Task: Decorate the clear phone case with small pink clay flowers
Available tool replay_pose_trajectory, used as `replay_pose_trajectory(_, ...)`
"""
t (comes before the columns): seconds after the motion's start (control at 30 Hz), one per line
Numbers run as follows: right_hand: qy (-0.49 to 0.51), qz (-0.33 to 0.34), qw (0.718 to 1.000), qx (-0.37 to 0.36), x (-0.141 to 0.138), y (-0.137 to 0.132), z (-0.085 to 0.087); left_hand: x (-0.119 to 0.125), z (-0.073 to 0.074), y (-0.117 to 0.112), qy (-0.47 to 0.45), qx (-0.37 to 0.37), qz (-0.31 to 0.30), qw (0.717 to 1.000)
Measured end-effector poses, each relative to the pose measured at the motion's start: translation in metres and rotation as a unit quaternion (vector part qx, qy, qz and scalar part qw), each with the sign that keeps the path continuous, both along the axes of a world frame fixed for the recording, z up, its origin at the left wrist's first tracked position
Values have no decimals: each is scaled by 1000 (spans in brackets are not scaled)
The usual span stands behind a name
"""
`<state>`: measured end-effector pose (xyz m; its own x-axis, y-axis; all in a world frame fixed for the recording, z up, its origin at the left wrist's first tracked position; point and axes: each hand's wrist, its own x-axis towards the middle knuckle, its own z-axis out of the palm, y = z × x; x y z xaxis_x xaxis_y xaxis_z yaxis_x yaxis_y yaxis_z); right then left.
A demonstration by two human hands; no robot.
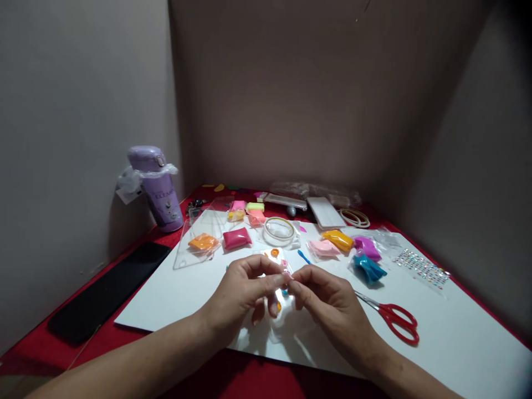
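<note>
My left hand [245, 288] and my right hand [328, 302] meet over a white board [457, 327], fingertips pinched together on a tiny pinkish bit I cannot make out. Under them lies a clear phone case [276, 260] decorated with small orange and blue pieces. Small bags of coloured clay lie beyond: orange [203, 242], dark pink [236, 238], yellow-orange [338, 240], pale pink [323, 248], purple [367, 247], teal [369, 269]. A blue tool [304, 256] lies beside the case.
Red-handled scissors [394, 318] lie to the right of my right hand. A sheet of stick-on gems [421, 267] sits far right. A tape roll [279, 230], a purple bottle [155, 188] at the left wall, a black phone [108, 291] on the red cloth.
</note>
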<state>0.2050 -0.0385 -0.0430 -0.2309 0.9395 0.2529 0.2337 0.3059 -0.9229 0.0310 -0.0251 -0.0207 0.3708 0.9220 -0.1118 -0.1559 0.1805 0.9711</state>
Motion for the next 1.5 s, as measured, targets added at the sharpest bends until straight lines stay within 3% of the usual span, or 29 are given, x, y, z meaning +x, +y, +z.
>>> replay_pose_trajectory(0.3, -5, 8, 999, -35, 0, 0, 3, 0, 2, -2, 47, -5, -3, 999)
replay_pose_trajectory(0.7, -66, -28, 997, 20, 2, -2, -1, 4, 1, -2, 119, 6, -16, 993)
replay_pose_trajectory(1.0, -36, -25, 999, 28, 3, -1, -2, 3, -2, -1, 85, -1, -19, 996)
replay_pose_trajectory(1.23, -64, -35, 995, 62, 1, -1, -6, 3, -1, -2, 109, -1, -44, 993)
replay_pose_trajectory(1.5, -11, -43, 998, 44, 5, -1, -4, 2, 0, -1, 83, 4, -18, 996)
